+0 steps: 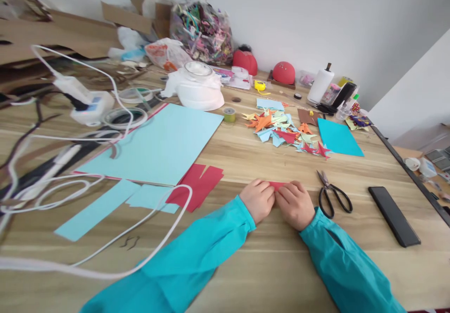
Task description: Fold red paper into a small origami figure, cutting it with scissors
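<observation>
On the near part of the desk [260, 266], a small piece of red paper [277, 185] is being held between two hands: its left end is being gripped by the left hand [258, 200], its right end by the right hand [294, 204]. Scissors [327, 186] are being supported just beside the right hand, folded paper shapes [286, 137] farther back.

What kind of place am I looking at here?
Probably a papercraft worktable, though whether in a home or a small workshop I can't tell. Showing it: the pile of folded paper shapes, the black-handled scissors and the large light-blue sheet.
</observation>
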`<state>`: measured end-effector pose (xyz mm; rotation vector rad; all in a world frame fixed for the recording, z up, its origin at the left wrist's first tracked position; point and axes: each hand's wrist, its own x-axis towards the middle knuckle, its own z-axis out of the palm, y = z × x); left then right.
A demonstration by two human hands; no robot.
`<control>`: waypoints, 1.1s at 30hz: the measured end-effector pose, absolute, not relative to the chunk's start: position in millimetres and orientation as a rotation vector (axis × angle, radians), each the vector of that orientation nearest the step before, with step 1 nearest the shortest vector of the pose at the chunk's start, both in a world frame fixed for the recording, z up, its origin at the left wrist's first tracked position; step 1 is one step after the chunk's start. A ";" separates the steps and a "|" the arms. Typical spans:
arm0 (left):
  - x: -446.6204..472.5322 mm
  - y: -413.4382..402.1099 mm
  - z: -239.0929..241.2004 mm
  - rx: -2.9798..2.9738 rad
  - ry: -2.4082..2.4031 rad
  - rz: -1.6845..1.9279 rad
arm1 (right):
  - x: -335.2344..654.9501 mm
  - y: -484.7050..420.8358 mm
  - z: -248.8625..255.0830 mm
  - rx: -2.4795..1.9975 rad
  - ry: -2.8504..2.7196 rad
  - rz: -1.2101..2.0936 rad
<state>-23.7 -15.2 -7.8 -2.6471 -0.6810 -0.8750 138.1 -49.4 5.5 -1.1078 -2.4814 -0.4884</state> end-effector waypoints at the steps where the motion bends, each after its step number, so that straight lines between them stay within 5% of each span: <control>1: -25.5 -14.6 -6.3 -2.649 -0.673 -0.874 | 139.7 -48.7 6.4 -1.089 -2.480 -0.503; 11: -42.6 -6.1 -0.4 -2.533 -0.687 -0.971 | 176.0 -44.3 14.9 -1.251 -2.101 -0.568; 33: -43.5 -5.0 2.8 -2.546 -0.673 -0.963 | 164.8 -51.1 13.2 -1.092 -2.268 -0.495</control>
